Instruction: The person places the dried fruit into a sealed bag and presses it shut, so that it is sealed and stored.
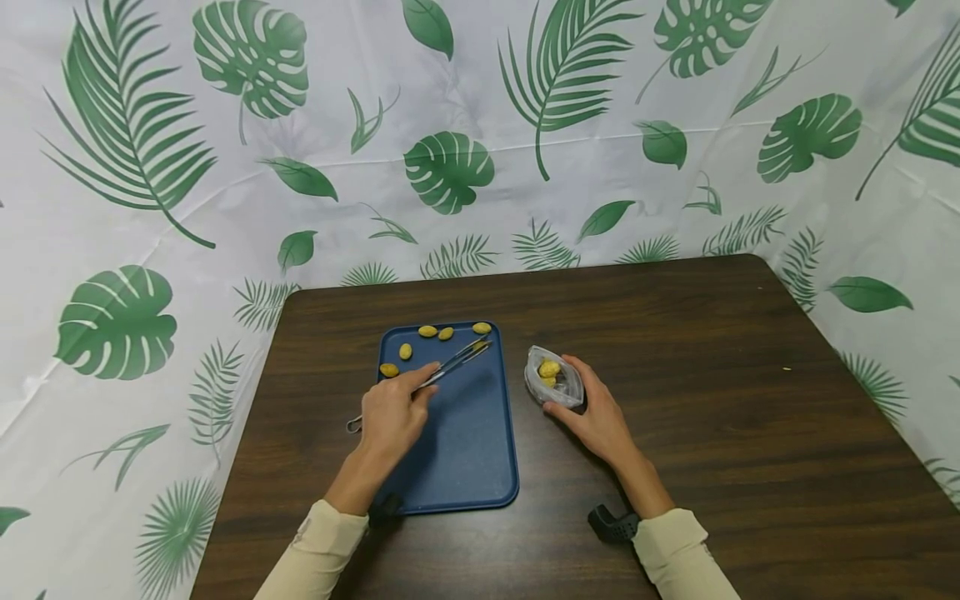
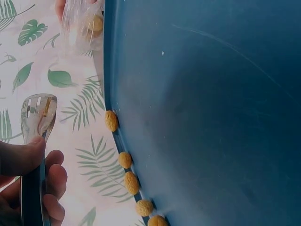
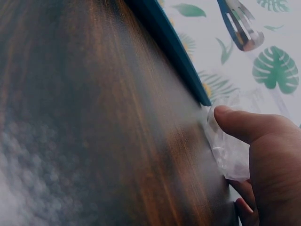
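head view looks down; nearer wrist views share the tray (image 1: 465,450)

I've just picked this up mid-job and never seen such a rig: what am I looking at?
No machine here: these are a person's bare left hand and right hand. The wide picture is taken from the head, looking forward and down; the other two are taken from each wrist. On the dark table lies a blue tray, with five small yellow-brown pieces towards its far end. The left hand grips metal tongs, with another piece at their tips. The right hand holds a clear plastic bag containing similar pieces.
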The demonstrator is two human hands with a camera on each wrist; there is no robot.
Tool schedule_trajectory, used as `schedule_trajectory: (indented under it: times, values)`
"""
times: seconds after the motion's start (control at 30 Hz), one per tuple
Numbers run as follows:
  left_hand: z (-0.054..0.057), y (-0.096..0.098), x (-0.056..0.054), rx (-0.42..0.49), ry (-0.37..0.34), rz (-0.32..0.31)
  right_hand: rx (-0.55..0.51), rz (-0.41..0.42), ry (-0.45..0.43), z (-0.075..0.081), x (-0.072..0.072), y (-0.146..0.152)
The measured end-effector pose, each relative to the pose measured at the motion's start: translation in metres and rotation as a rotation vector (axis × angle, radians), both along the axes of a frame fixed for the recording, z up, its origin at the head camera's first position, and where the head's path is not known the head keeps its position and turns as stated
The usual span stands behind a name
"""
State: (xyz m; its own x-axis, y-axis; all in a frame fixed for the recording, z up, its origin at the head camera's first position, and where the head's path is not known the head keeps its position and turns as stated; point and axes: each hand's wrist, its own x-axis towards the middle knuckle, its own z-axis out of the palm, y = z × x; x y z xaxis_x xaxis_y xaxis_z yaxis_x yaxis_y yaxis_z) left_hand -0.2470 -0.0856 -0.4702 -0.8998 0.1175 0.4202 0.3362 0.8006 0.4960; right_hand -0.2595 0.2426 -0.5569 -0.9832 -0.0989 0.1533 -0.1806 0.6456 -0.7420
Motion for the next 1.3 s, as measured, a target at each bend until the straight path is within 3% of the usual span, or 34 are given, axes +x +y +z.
schedule_trajectory:
  times: [1.3]
  values:
    - [0.006, 0.044, -0.005, 0.010, 0.019, -0.120, -0.004, 0.008, 0.019, 0.002, -0.001, -0.001]
